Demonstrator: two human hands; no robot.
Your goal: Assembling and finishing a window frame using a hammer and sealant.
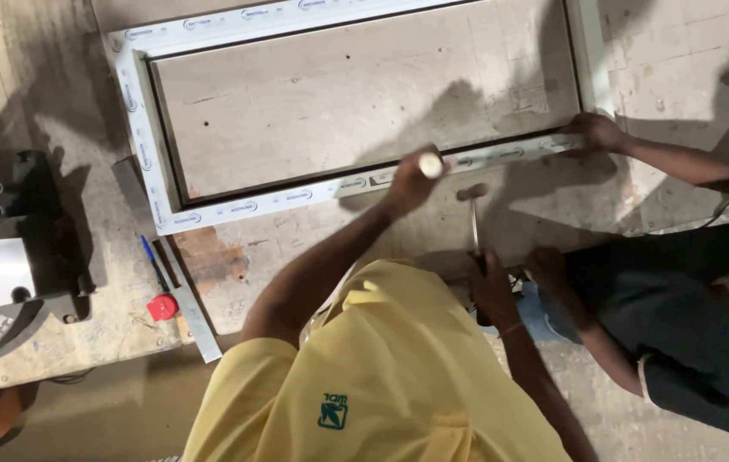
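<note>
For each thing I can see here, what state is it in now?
Left hand: closed around a small white cylinder, at the white frame.
Right hand: grips a hammer, head up near the frame.
White frame: flat on the workbench.
Other person's hand: pressing on the frame's corner.

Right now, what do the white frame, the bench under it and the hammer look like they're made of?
The white frame looks like smooth plastic profile, with taped film along it; could be coated metal. The bench seems bare plywood or board: pale, scuffed, stained, matte. The hammer in the right hand shows a thin shiny shaft, probably steel. The left hand holds a pale cylinder; material unclear.
</note>
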